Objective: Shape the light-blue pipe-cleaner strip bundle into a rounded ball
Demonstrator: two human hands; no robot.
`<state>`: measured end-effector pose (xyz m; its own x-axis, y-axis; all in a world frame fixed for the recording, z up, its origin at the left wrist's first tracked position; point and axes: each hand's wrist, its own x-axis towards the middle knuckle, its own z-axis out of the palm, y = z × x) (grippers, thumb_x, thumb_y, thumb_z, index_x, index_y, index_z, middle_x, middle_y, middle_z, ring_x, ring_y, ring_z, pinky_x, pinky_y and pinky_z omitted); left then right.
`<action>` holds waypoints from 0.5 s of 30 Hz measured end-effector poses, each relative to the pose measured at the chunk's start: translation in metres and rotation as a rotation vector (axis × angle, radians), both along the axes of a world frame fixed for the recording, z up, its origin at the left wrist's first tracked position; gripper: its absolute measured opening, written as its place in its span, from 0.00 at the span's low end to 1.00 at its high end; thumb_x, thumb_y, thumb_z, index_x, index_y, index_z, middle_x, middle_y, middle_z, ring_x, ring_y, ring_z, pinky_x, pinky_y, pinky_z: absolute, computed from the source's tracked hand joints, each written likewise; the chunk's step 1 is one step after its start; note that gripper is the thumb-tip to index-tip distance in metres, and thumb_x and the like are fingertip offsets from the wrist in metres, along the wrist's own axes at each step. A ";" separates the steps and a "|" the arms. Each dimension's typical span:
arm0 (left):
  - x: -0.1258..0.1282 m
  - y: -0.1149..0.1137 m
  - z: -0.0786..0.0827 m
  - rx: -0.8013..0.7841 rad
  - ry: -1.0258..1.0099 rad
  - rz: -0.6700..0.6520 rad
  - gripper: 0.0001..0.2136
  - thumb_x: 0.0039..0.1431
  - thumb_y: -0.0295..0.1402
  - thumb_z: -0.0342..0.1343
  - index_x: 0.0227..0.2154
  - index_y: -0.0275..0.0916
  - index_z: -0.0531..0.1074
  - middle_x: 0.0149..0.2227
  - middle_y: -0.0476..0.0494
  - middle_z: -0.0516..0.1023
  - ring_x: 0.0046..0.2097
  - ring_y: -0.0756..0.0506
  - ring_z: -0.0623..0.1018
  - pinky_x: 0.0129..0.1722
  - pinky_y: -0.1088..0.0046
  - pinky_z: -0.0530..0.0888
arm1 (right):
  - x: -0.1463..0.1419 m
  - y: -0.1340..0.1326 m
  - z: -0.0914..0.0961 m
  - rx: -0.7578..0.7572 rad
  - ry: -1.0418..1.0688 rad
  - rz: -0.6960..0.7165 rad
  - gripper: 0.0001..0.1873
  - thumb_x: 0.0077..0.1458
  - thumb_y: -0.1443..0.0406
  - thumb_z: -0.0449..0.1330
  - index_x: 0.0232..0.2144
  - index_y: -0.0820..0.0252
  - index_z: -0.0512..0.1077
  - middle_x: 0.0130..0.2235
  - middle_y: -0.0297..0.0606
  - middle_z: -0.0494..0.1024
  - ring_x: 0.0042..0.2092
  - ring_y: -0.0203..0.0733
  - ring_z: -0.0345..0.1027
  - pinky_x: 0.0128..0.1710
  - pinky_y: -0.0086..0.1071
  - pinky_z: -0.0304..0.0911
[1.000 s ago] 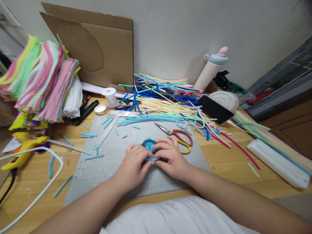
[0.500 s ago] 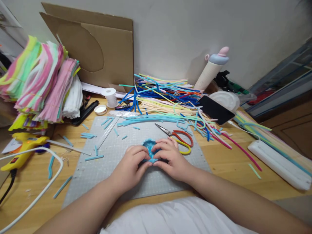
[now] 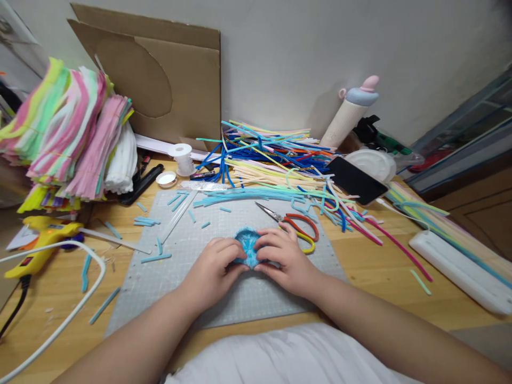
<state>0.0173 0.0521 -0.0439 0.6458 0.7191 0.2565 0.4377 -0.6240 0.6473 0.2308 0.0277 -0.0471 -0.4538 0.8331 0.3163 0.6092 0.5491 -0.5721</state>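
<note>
A small blue fuzzy cup shape (image 3: 248,244), hollow side toward me, sits between my hands over the grey cutting mat (image 3: 160,298). My left hand (image 3: 218,264) pinches its left rim with thumb and fingers. On the opposite rim my right hand (image 3: 282,258) is closed in the same way. Scissors (image 3: 301,226) with one red and one yellow handle lie just behind my right hand, blades pointing back left. Cut blue pipe cleaner pieces (image 3: 156,258) are scattered on the mat's left side. A row of long blue pipe cleaners (image 3: 248,196) lies along its back edge.
A yellow glue gun (image 3: 44,240) and its white cable (image 3: 80,314) are at the left, below bundled pipe cleaners (image 3: 68,128). Behind the mat lies a colourful pipe cleaner pile (image 3: 272,154). A phone (image 3: 356,180) and a white power strip (image 3: 460,272) are on the right.
My hands have spread slightly apart at the cup's rim, and its hollow shows wider and rounder. Both hands keep hold of it. The whole view has shifted a little.
</note>
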 end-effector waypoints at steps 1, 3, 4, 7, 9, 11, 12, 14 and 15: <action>0.001 0.000 0.000 -0.007 0.001 0.001 0.03 0.57 0.29 0.57 0.33 0.40 0.68 0.37 0.48 0.75 0.41 0.47 0.72 0.43 0.68 0.66 | 0.000 0.000 0.000 -0.004 -0.005 0.003 0.03 0.55 0.63 0.62 0.31 0.53 0.70 0.41 0.31 0.77 0.56 0.45 0.61 0.58 0.49 0.35; 0.002 -0.001 0.001 -0.029 0.011 0.004 0.03 0.57 0.29 0.57 0.33 0.40 0.68 0.36 0.48 0.74 0.41 0.47 0.72 0.43 0.68 0.66 | -0.001 0.000 0.001 -0.029 0.001 -0.001 0.03 0.54 0.63 0.62 0.32 0.53 0.70 0.41 0.31 0.77 0.57 0.46 0.60 0.58 0.50 0.35; 0.002 -0.001 0.001 -0.040 0.012 0.008 0.03 0.57 0.29 0.57 0.33 0.40 0.68 0.36 0.48 0.74 0.41 0.47 0.72 0.43 0.68 0.66 | -0.001 -0.001 0.001 -0.047 0.010 -0.007 0.04 0.54 0.64 0.62 0.33 0.53 0.69 0.41 0.32 0.77 0.57 0.46 0.60 0.58 0.50 0.35; 0.003 -0.002 0.001 -0.052 0.012 0.021 0.04 0.57 0.29 0.56 0.35 0.40 0.69 0.39 0.46 0.73 0.43 0.46 0.72 0.44 0.67 0.66 | -0.003 -0.001 0.001 -0.093 0.037 -0.016 0.06 0.54 0.65 0.61 0.36 0.53 0.70 0.42 0.33 0.77 0.58 0.47 0.58 0.59 0.51 0.37; 0.004 -0.002 0.000 -0.046 0.022 0.022 0.03 0.57 0.28 0.56 0.35 0.41 0.70 0.42 0.45 0.72 0.45 0.45 0.71 0.45 0.66 0.65 | -0.005 -0.002 0.001 -0.100 0.054 -0.011 0.05 0.55 0.65 0.61 0.36 0.53 0.70 0.42 0.32 0.77 0.58 0.47 0.57 0.59 0.50 0.39; 0.005 -0.002 0.000 -0.038 0.041 0.012 0.03 0.57 0.28 0.55 0.35 0.40 0.71 0.44 0.44 0.72 0.46 0.45 0.71 0.46 0.65 0.64 | -0.006 -0.002 0.000 -0.103 0.067 -0.004 0.04 0.55 0.66 0.60 0.35 0.53 0.71 0.42 0.33 0.77 0.58 0.47 0.57 0.58 0.49 0.41; 0.006 -0.002 0.000 -0.036 0.050 0.001 0.03 0.57 0.27 0.54 0.34 0.40 0.71 0.44 0.45 0.72 0.46 0.45 0.71 0.46 0.65 0.64 | -0.007 -0.002 0.000 -0.106 0.069 -0.003 0.03 0.55 0.66 0.60 0.34 0.54 0.72 0.42 0.33 0.77 0.58 0.47 0.56 0.58 0.49 0.42; 0.008 -0.002 0.001 -0.028 0.077 -0.017 0.03 0.58 0.27 0.54 0.34 0.40 0.71 0.42 0.45 0.73 0.45 0.45 0.72 0.45 0.64 0.63 | -0.008 -0.002 0.000 -0.106 0.061 0.002 0.03 0.54 0.67 0.60 0.33 0.54 0.72 0.42 0.33 0.77 0.57 0.47 0.57 0.58 0.49 0.43; 0.009 -0.002 0.002 -0.022 0.094 -0.023 0.03 0.58 0.28 0.54 0.33 0.40 0.71 0.41 0.46 0.74 0.45 0.45 0.72 0.45 0.64 0.62 | -0.008 -0.002 0.001 -0.104 0.054 0.004 0.03 0.54 0.68 0.60 0.33 0.54 0.72 0.41 0.34 0.77 0.57 0.48 0.57 0.58 0.50 0.43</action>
<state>0.0262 0.0496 -0.0420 0.6825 0.7087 0.1786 0.4827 -0.6205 0.6180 0.2230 0.0259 -0.0464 -0.4415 0.8610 0.2524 0.5743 0.4873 -0.6578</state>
